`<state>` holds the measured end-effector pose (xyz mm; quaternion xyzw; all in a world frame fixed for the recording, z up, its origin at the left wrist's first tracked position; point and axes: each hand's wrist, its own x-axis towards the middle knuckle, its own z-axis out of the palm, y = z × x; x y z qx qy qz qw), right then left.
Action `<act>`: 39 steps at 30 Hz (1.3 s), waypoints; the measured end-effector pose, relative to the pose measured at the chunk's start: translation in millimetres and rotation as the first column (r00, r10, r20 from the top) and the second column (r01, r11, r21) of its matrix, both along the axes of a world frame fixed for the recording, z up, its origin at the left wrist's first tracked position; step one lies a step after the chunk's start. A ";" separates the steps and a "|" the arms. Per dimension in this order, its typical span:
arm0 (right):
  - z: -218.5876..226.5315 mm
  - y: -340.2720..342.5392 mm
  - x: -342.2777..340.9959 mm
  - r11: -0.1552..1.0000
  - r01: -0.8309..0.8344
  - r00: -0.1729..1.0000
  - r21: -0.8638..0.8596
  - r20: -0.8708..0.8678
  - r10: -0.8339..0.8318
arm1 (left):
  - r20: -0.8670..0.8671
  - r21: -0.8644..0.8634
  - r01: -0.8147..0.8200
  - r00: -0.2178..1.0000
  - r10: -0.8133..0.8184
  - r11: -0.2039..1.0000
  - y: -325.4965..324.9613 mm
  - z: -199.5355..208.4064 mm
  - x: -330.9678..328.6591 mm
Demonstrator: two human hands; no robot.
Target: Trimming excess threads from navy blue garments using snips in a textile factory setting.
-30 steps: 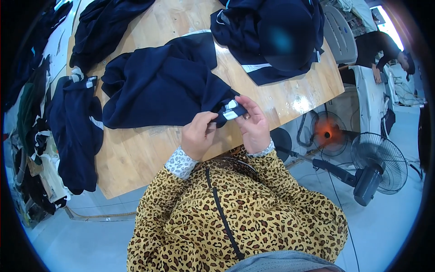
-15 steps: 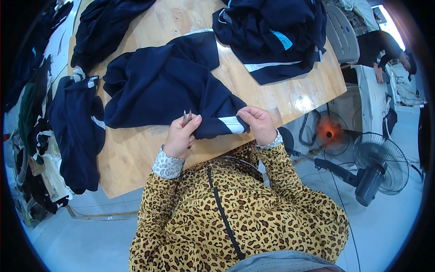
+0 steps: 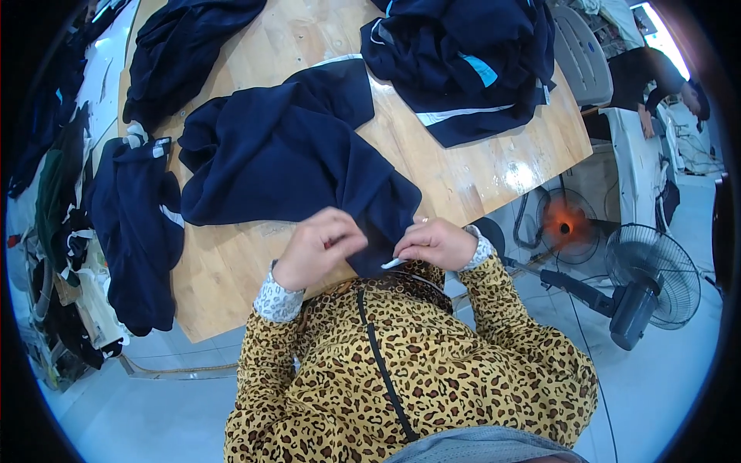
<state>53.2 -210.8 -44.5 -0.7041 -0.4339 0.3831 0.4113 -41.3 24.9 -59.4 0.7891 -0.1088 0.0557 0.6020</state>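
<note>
Reference hub: the middle of the navy garment (image 3: 270, 158), which lies spread and creased on the wooden table (image 3: 220, 282). All clock positions are read from this hub, with 12 at the top of the view.

Right hand (image 3: 444, 245): located at 4 o'clock. Thumb and forefinger are pressed together on the garment's lower corner, clamping it where a white edge (image 3: 394, 263) protrudes at the fingertips. The corner is drawn to the near table edge, in front of the wearer's leopard-print top (image 3: 432, 355).

Left hand (image 3: 320, 248): located at 5 o'clock, beside the same corner. The fingers are curled toward the thumb; whether they close on anything cannot be told (the fingertips are blurred).

Surrounding items: a dark garment (image 3: 185, 62) lies between 10 and 11 o'clock; a narrow folded garment (image 3: 139, 239) lies at 8 o'clock, extending past the table edge; a garment heap (image 3: 455, 69) with a light-blue patch (image 3: 480, 69) lies at 2 o'clock. Off the table, a grey fan (image 3: 652, 266) stands between 3 and 4 o'clock.
</note>
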 end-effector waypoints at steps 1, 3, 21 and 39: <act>-6.9 -2.4 -3.8 0.998 -0.015 1.000 -0.060 0.013 0.016 | -0.134 0.064 -0.109 0.984 0.117 0.992 -3.2 15.7 7.5; -15.4 2.1 -11.9 0.998 -0.008 0.995 -0.063 0.095 0.014 | -0.008 0.194 -0.292 0.954 0.299 0.937 -14.9 22.1 25.4; -13.5 -13.5 -4.3 0.799 0.564 0.810 -0.207 0.325 -0.487 | 0.071 -0.017 -0.845 0.532 0.844 0.535 27.4 -20.9 -24.9; 20.9 15.6 -15.4 0.874 0.449 0.751 0.183 0.453 -0.481 | 0.045 0.118 -0.800 0.597 0.801 0.589 26.8 -50.4 -54.0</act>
